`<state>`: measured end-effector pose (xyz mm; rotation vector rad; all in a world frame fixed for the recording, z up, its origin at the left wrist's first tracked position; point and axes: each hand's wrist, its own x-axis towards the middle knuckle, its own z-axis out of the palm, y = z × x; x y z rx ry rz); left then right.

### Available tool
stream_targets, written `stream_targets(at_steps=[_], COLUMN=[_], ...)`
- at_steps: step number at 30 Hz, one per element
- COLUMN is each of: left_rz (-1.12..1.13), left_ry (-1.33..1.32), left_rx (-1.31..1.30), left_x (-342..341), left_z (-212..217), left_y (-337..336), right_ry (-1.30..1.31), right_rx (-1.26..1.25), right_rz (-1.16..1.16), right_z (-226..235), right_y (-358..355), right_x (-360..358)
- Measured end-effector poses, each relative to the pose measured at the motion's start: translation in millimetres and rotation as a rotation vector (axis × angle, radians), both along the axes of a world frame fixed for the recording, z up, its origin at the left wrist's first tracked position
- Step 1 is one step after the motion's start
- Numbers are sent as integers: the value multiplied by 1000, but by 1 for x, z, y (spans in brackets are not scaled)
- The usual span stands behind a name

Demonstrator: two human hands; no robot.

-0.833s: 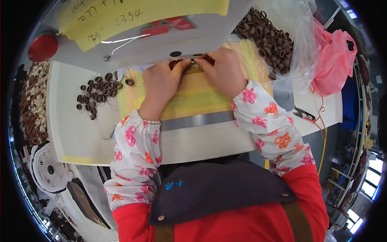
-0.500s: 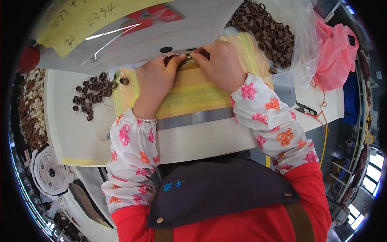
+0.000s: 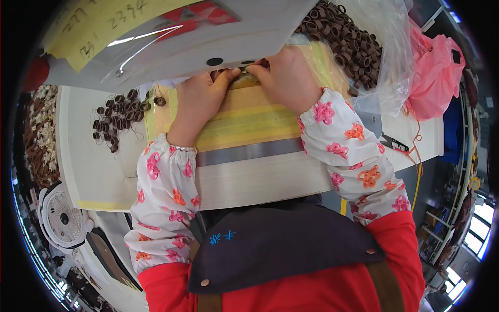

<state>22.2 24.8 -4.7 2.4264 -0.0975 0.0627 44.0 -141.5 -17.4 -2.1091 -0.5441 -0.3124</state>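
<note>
Both hands work close together below the grey head of a sewing machine [image 3: 223, 44]. My left hand [image 3: 204, 96] is closed, its thumb and fingers pinched under the machine's lower edge. My right hand [image 3: 288, 78] pinches just to the right of it, the thumb tips a small gap apart. Whatever lies between the fingers is too small and too hidden to name. Beneath the hands is a work plate covered in yellow tape [image 3: 244, 122]. Left of my left hand lie several small brown loops [image 3: 122, 115] with loose threads, and one single loop [image 3: 159, 101] sits nearer to it.
A big heap of brown loops [image 3: 345, 44] rests on clear plastic [image 3: 392, 52] at the back right, beside a pink plastic bag [image 3: 434, 70]. Thread snips [image 3: 394, 143] and an orange cord [image 3: 417, 143] lie on the right. A white fan [image 3: 63, 218] stands at the left.
My left forearm has shifted slightly left and both hands a little upward in the picture, still pinching at the same spot. The surroundings have shifted slightly with the view.
</note>
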Motion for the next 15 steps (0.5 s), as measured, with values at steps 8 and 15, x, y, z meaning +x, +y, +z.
stream_targets(at_steps=[8, 15], left_rz=[-12, 75], left_ry=[-103, 91], left_rx=[-74, -95], left_x=[0, -4], left_z=[-6, 7], left_y=[2, 0], right_ry=[36, 42], right_rx=[-40, -85], right_rz=[7, 16], right_z=[2, 2], right_y=[0, 0], right_x=[2, 1])
